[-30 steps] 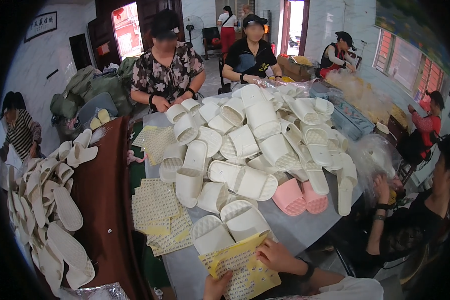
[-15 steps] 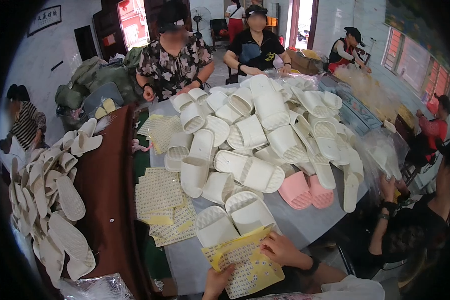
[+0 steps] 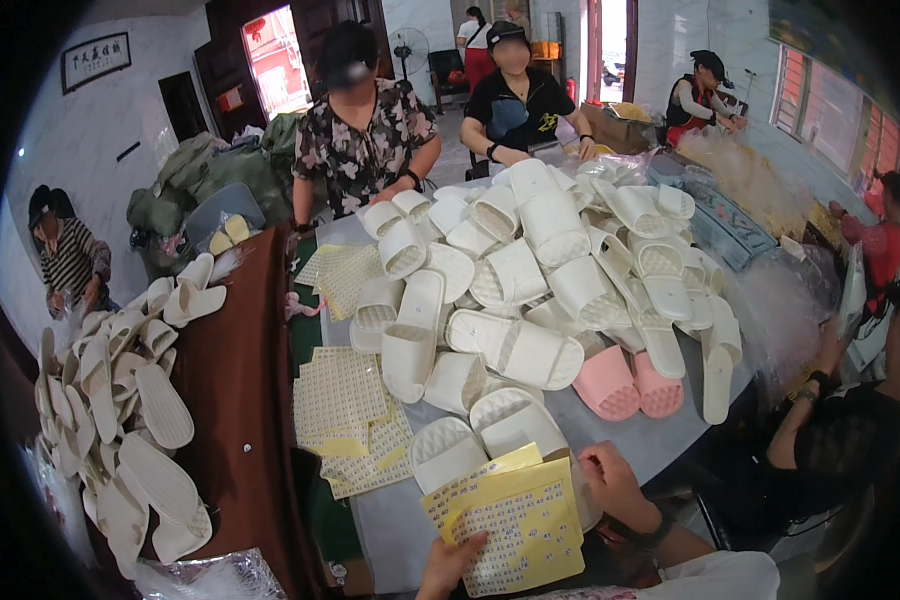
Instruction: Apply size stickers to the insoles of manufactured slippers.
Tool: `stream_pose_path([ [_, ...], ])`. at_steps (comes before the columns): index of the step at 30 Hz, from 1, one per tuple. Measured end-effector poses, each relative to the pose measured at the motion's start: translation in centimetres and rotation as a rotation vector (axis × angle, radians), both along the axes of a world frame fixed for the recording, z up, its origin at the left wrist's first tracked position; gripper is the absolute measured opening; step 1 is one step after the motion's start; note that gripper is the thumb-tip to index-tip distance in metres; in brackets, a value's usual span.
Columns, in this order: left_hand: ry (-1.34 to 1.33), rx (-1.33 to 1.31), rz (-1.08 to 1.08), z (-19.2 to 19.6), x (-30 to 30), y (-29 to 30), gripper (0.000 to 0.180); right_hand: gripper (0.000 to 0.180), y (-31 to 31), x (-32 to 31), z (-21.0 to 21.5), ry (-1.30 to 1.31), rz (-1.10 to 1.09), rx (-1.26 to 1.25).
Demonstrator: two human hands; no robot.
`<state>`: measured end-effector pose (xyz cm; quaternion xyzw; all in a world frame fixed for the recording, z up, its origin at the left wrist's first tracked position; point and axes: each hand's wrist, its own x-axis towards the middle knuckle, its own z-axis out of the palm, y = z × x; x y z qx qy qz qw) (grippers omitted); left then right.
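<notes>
Yellow sticker sheets (image 3: pixel 510 525) at the near table edge, left hand (image 3: pixel 452 562) gripping their lower edge, right hand (image 3: pixel 612 482) pinching the top corner, white slippers (image 3: pixel 480 435) just beyond, pink slippers (image 3: pixel 625 385) right, grey table (image 3: pixel 395 520).

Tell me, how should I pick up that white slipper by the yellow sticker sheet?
Probably pinch the white slipper's upper strap from above. It lies sole-down on the table, so the arched strap stands proud, with the sticker sheet overlapping its near end.
</notes>
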<state>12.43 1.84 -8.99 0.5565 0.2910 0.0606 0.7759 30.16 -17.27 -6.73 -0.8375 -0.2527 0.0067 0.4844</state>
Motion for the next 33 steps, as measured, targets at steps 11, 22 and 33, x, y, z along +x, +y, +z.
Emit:
stream_pose_path([
  [11, 0.01, -0.044, 0.192, 1.5, -2.3, 3.6, 0.04, 0.055, 0.3, -1.0, -0.9, 0.164, 0.135, -0.451],
  [22, 0.018, 0.083, 0.006, 0.7, -1.5, 3.6, 0.039, 0.062, 1.5, -1.7, -2.3, 0.175, 0.188, -0.427],
  [33, -0.044, -0.206, 0.072, 2.0, 1.2, 0.9, 0.027, 0.052, 2.3, 0.3, -2.0, 0.013, 0.163, -0.3],
])
